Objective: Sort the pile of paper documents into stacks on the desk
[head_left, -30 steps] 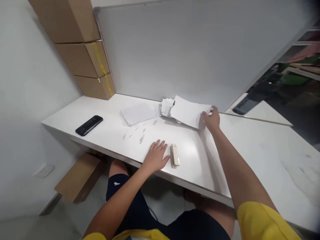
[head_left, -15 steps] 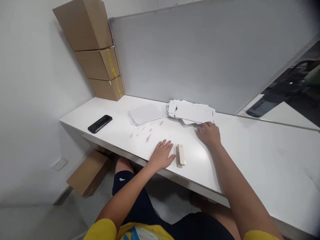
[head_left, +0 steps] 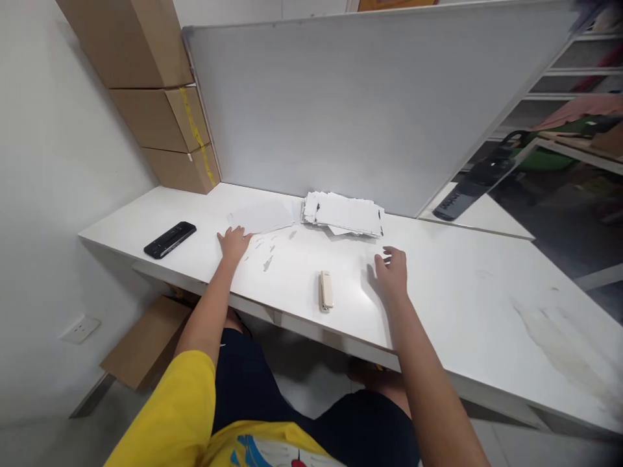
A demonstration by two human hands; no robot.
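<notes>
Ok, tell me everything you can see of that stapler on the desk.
The stapler is small and cream-coloured, plastic by the look of it, with a darker line along its side. It lies closed and flat on the white desk near the front edge, its long axis pointing roughly away from the person. Nothing touches it: the right hand is to its right and the left hand is farther off, by the loose sheets.

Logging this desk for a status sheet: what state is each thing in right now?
Left hand: open, fingertips at flat white paper stack.
Right hand: open, empty.
Cream stapler: closed, untouched.
Ragged white paper pile: lying flat.
Black phone: screen dark.
</notes>
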